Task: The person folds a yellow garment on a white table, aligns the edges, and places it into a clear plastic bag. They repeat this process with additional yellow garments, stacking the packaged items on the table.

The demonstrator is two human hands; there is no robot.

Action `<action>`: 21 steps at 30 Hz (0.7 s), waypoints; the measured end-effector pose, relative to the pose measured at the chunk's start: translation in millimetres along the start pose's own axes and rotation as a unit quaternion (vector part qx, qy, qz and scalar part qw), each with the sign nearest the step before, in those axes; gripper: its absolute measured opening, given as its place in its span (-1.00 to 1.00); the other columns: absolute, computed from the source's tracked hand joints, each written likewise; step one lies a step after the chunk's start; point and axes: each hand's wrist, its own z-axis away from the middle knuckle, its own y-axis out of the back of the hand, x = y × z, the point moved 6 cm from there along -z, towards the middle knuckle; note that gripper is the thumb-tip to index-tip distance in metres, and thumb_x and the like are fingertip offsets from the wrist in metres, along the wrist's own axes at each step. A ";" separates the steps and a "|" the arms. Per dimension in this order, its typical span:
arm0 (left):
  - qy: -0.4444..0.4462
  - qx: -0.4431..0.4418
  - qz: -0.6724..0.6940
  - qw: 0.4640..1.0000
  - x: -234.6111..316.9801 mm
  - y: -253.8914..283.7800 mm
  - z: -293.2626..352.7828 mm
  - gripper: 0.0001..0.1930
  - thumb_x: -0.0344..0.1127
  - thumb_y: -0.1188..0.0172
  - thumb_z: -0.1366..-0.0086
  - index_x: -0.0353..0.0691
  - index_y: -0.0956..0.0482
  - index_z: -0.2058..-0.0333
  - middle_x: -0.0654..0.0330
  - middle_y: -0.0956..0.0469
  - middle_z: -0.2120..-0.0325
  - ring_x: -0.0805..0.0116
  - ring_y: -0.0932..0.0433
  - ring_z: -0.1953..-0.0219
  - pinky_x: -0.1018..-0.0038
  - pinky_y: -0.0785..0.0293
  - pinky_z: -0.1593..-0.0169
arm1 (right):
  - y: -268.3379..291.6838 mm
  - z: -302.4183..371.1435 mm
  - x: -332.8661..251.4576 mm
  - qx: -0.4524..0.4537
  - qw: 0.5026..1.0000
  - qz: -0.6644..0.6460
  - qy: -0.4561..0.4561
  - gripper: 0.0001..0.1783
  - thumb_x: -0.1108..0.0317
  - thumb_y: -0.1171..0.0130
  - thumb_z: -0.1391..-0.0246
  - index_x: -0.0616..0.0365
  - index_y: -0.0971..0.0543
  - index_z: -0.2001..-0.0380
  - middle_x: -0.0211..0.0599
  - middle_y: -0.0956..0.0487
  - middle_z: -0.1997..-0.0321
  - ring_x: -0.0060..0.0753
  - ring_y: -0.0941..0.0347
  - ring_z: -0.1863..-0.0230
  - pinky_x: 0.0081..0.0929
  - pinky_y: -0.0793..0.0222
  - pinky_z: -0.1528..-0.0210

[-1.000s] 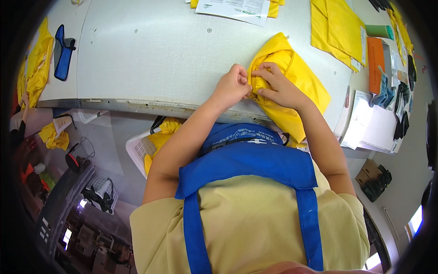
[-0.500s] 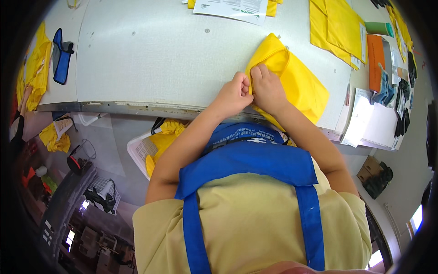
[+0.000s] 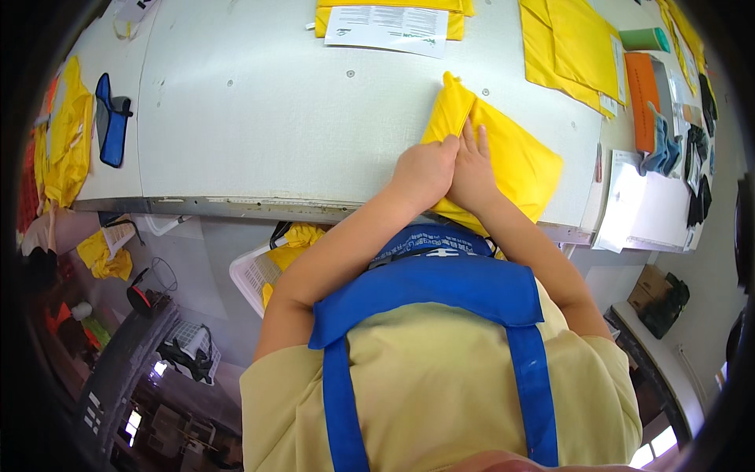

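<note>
A yellow fabric pouch (image 3: 519,161) lies at a slant near the front edge of the pale work table (image 3: 259,102), its narrow corner pointing away from me. My left hand (image 3: 429,167) is closed on the pouch's left edge, knuckles up. Pressed close beside it, my right hand (image 3: 474,169) rests on the pouch with its fingers stretched out toward the far corner. The two hands touch, and they hide part of the pouch's left side and the left fingertips.
Flat yellow pouches (image 3: 578,47) lie at the far right, near an orange box (image 3: 641,102) and a green roll (image 3: 645,39). A printed white sheet (image 3: 385,30) sits on yellow fabric at the back. Below the table's metal edge (image 3: 259,206) stands a white basket (image 3: 255,275) with yellow fabric.
My left hand has moved right and closed over the pouch's edge. The curled fingers of my right hand have straightened, and the pouch's upper left side is folded differently.
</note>
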 end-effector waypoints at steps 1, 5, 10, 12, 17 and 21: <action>-0.016 -0.017 -0.016 1.000 3.4 -6.2 -0.6 -0.85 -0.29 -0.02 -0.26 -0.25 -0.39 0.38 -0.06 -0.54 0.53 -0.12 -0.52 0.44 0.10 -0.44 0.37 | -8.6 -6.2 1.6 -0.013 1.000 -0.012 0.004 -0.18 -0.02 -0.14 0.03 0.26 -0.25 -0.22 0.16 -0.13 -0.35 0.11 0.17 -0.44 0.09 0.35 -0.40; 0.007 -0.018 0.018 1.000 0.8 -11.5 -8.8 -0.86 -0.30 -0.02 -0.25 -0.26 -0.38 0.38 -0.10 -0.53 0.54 -0.15 -0.52 0.44 0.08 -0.43 0.37 | 2.6 -8.3 26.0 -0.018 0.972 -0.226 0.060 -0.16 0.00 -0.22 0.07 0.20 -0.26 -0.23 0.11 -0.16 -0.34 0.12 0.17 -0.44 0.10 0.36 -0.40; 0.052 -0.051 -0.002 0.997 -0.6 -20.7 -1.5 -0.87 -0.31 -0.01 -0.24 -0.24 -0.39 0.38 -0.12 -0.53 0.54 -0.16 -0.53 0.45 0.05 -0.43 0.37 | 25.1 41.7 45.2 0.098 0.979 -0.175 -0.037 -0.04 -0.17 -0.31 0.22 0.13 -0.30 -0.21 -0.11 -0.07 -0.41 0.07 0.19 -0.45 0.17 0.38 -0.38; 0.022 -0.069 -0.001 0.997 19.9 -31.4 -2.3 -0.87 -0.31 0.01 -0.23 -0.24 -0.40 0.38 -0.11 -0.54 0.53 -0.15 -0.53 0.44 0.05 -0.44 0.37 | 4.8 46.5 38.2 0.082 0.988 -0.126 -0.040 -0.04 -0.18 -0.32 0.25 0.13 -0.32 -0.20 -0.11 -0.03 -0.43 0.05 0.20 -0.46 0.19 0.39 -0.37; -0.024 -0.062 -0.007 0.998 32.8 -61.9 -14.6 -0.85 -0.34 0.04 -0.21 -0.29 -0.45 0.38 -0.12 -0.56 0.52 -0.12 -0.55 0.43 0.07 -0.46 0.34 | -15.1 42.6 55.0 0.105 0.982 -0.153 -0.016 -0.19 -0.01 -0.31 0.23 0.14 -0.38 -0.12 -0.04 -0.10 -0.39 0.01 0.16 -0.45 0.12 0.39 -0.39; -0.020 -0.090 -0.060 0.994 35.9 -64.5 -23.2 -0.87 -0.41 0.02 -0.17 -0.33 -0.48 0.42 -0.14 -0.56 0.51 -0.11 -0.57 0.41 0.09 -0.48 0.30 | 3.5 72.0 81.7 0.207 0.931 -0.301 -0.021 -0.40 0.24 -0.33 0.23 0.13 -0.45 0.03 -0.02 -0.35 -0.17 0.02 -0.18 -0.24 -0.02 -0.01 -0.25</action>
